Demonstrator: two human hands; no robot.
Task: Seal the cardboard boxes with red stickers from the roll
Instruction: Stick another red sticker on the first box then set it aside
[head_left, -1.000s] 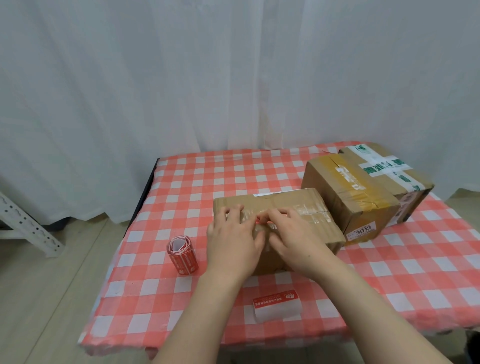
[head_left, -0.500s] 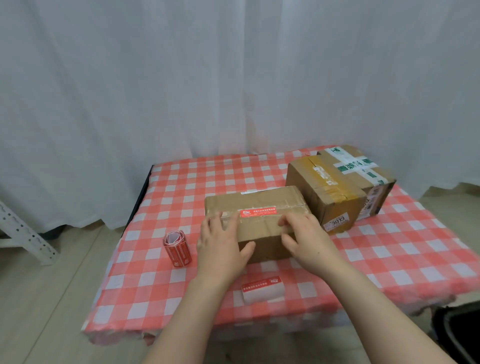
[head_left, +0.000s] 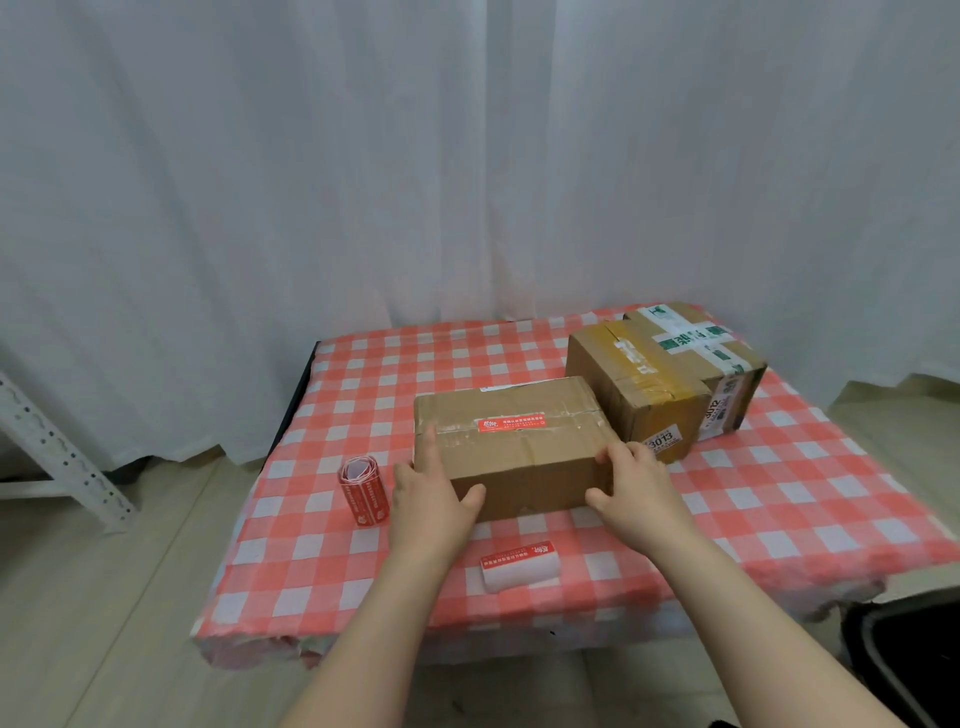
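A brown cardboard box (head_left: 519, 457) lies in the middle of the checked table (head_left: 779, 499). One red sticker (head_left: 511, 423) runs along its top seam. My left hand (head_left: 426, 499) holds the box's left end, thumb on the front face and fingers up the side. My right hand (head_left: 639, 493) grips the right end the same way, fingertips curled at the top corner. The red sticker roll (head_left: 363, 491) stands upright on the cloth just left of my left hand. A short folded strip of stickers (head_left: 519, 564) lies near the front edge between my forearms.
Two more taped boxes stand at the back right: a yellow-taped one (head_left: 634, 384) touching the held box's corner, and a green-and-white-taped one (head_left: 711, 353) behind it. A white curtain hangs behind the table. A metal rack leg (head_left: 52, 447) is at left, a black bin (head_left: 904, 660) at lower right.
My hands left the sticker on the top seam and slid apart to the box's two ends. The red sticker now shows uncovered. The camera has pulled back.
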